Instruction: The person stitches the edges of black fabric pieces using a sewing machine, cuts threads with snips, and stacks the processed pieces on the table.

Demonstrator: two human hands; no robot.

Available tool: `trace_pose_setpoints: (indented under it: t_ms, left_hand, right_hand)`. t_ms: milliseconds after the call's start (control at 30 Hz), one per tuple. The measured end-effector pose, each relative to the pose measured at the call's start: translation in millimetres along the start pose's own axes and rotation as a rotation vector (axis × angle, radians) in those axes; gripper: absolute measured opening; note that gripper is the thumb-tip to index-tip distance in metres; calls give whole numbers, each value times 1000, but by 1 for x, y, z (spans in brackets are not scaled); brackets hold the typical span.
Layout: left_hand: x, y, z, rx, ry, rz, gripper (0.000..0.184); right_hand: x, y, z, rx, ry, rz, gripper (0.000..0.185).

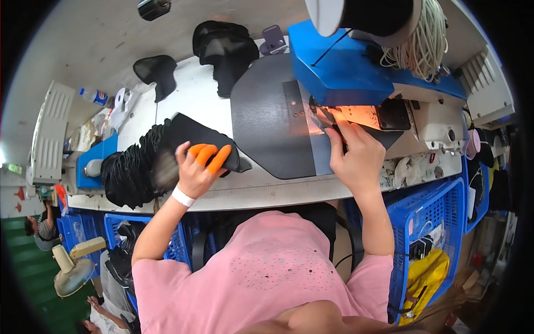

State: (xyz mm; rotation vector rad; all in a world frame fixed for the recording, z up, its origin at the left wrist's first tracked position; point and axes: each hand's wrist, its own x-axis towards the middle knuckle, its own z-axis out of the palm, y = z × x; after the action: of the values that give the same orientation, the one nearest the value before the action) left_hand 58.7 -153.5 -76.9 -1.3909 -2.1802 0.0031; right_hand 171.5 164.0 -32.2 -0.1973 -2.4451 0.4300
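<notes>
My left hand (201, 171), with orange finger covers on several fingers, is closed on a black fabric piece (194, 132) at the front of a bunched stack of black pieces (133, 164). Under the lit head of a blue sewing machine (339, 72), my right hand (356, 153) has thumb and forefinger pinched close to the needle area. What those fingertips hold is too small to make out. A dark piece (386, 138) shows beneath and to the right of that hand. Both hands are over the grey plate (267, 122) or the white table (206, 192) around it.
Black shaped pieces (225, 47) lie at the back, with another (156, 72) farther left. A bottle (94, 97) stands at the left. A thread spool (384, 16) and hanging cords (420, 47) are above the machine. Blue crates (397, 222) flank my lap. Other people are at lower left.
</notes>
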Motion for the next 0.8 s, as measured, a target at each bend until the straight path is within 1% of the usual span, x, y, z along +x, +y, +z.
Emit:
trace_pose_setpoints:
  t_ms: [67,200,267,300,333,400,467,500,533,600,633,733,767,800]
  left_hand:
    - [-12,-6,16,0,-277,72,39]
    - [4,-9,22,-181,-181,64,37]
    - [26,-24,19,-175,-257,22,36]
    - [37,-32,19,-171,-231,25,36]
    - [47,-38,15,-145,-285,20,36]
    - [63,-41,8,-227,-442,-1,38]
    - [53,-35,29,-267,-494,3,39]
    - [37,-32,50,-248,-519,30,43]
    - [31,-23,56,-109,-729,-6,51]
    - [15,-16,55,-129,-631,-58,60]
    - [8,-16,51,-241,-712,-172,58]
    - [5,-18,44,-232,-701,-218,53]
    - [10,-15,44,-255,-680,-271,45]
    - [19,-12,47,-238,-625,-326,45]
  right_hand:
    - [0,0,1,-3,8,-9,21]
    - [0,-1,0,3,7,0,23]
    - [-1,0,1,11,-2,5,24]
    - [-1,0,1,10,-4,5,24]
    - [-1,-1,0,7,-7,6,25]
    - [0,-1,-1,4,-7,7,25]
    - [0,-2,-2,5,-5,6,25]
    - [-1,-2,-2,4,-6,6,25]
    - [-1,-2,-1,4,-2,6,25]
    - [0,-2,-1,5,-2,14,25]
    - [0,-2,-1,5,-8,20,25]
    - [-1,-2,-2,-3,-13,17,25]
    - [0,-3,-2,-7,-10,12,25]
    - [0,-3,-1,-6,-7,13,25]
